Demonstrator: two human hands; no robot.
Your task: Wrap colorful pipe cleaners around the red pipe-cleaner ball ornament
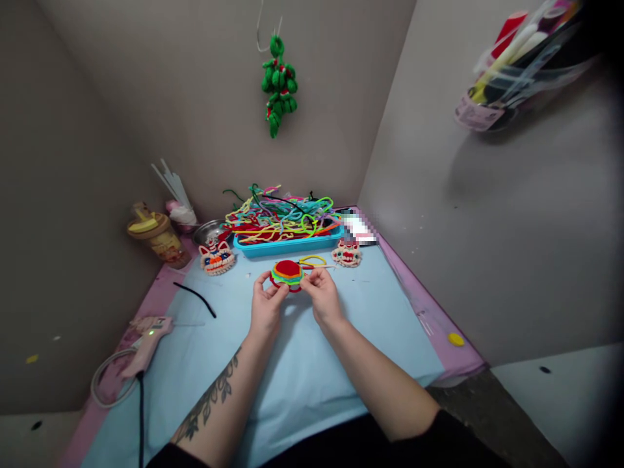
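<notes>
My left hand (267,303) and my right hand (322,298) hold a small round craft piece (287,270) between them, above the table. It has a red centre ringed by orange, yellow, green and blue bands, and a red strand curves along its lower edge. Fingers and thumbs pinch it from both sides. Just behind it lies a tool with yellow loop handles (314,260), probably scissors, partly hidden by the piece. Two lion-like face ornaments rest beyond my hands: one with orange and blue (218,259) at left, one red and white (347,253) at right.
A blue tray (263,249) heaped with coloured strands (287,214) stands at the back. Leftward are a metal bowl (210,229), a lidded cup (163,240), a black strand (195,299) and a corded pink glue gun (149,344). A phone (361,229) lies back right.
</notes>
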